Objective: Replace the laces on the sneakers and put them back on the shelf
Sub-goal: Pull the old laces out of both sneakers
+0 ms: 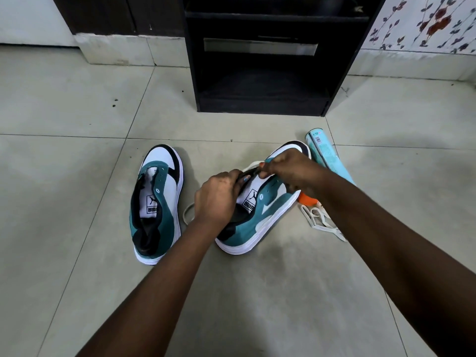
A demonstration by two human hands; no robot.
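I see both hands working on the right-hand sneaker (260, 217), which lies on the tiled floor (77, 176) with its toe pointing away from me.

1. Left hand (216, 199): the fingers are curled over the near side of the sneaker's opening and grip the dark tongue edge (248, 173).
2. Right hand (288, 168): the fingertips are pinched together just beyond the left fingertips, over the eyelet rows. They appear to hold the tongue or a lace end; I cannot tell which.
3. A pale lace (189, 211) runs in a loop on the floor just left of the left wrist. A second stretch of it shows just beyond the right fingertips.
4. The other sneaker (157, 202) stands upright on the floor, well to the left of the left hand, unlaced, with open eyelets.
5. A bundle of white laces (322, 220) lies on the floor, to the right of the held sneaker and partly under the right forearm.
6. A teal tube (327, 155) lies just right of the right hand, with an orange item (307, 199) at its near end.
7. The black shelf unit (262, 81) stands well beyond both hands.
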